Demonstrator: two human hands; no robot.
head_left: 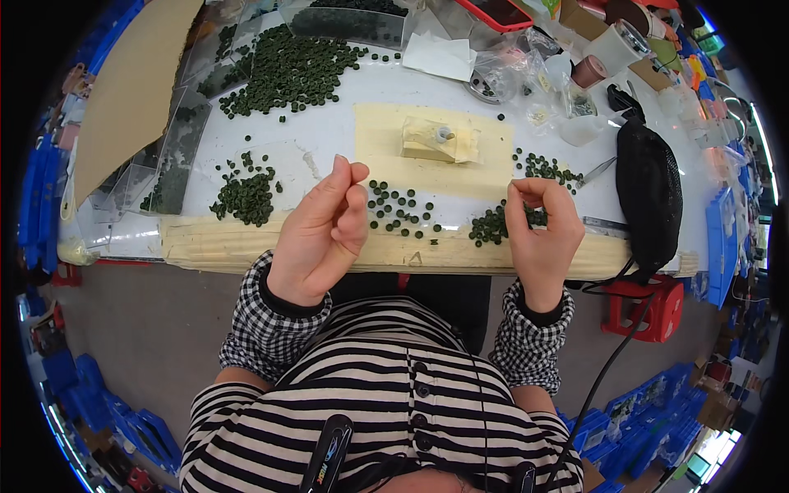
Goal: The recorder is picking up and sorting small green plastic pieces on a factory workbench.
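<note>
A: What fills the scene?
B: A white worktop [378, 82], with a person in a black-and-white striped top [370, 361] seated at its near side.

A: And the biggest items on it?
B: A brown cardboard sheet [131, 90] leans at far left. A black mesh bag [649, 189] lies at right, and a pale yellow sheet [386, 168] is spread in the middle.

A: The dark green round pieces?
B: The large heap [288, 70] covers the far left.

A: How are the hands?
B: Both are raised toward the near edge. The left hand [320, 234] is half curled, thumb and forefinger tips close together; the right hand [546, 234] has thumb and forefinger brought together in a pinch. Whether either grips a piece, one cannot tell.

A: And the smaller things?
B: A tape-wrapped block [423, 148] sits on the yellow sheet. A smaller heap [246, 197] lies left of the left hand; a near-right heap [489, 226] is partly hidden by the right hand. Metal tweezers [598, 171] lie beside the bag. Smallest are loose pieces [411, 212], scattered between the hands.
</note>
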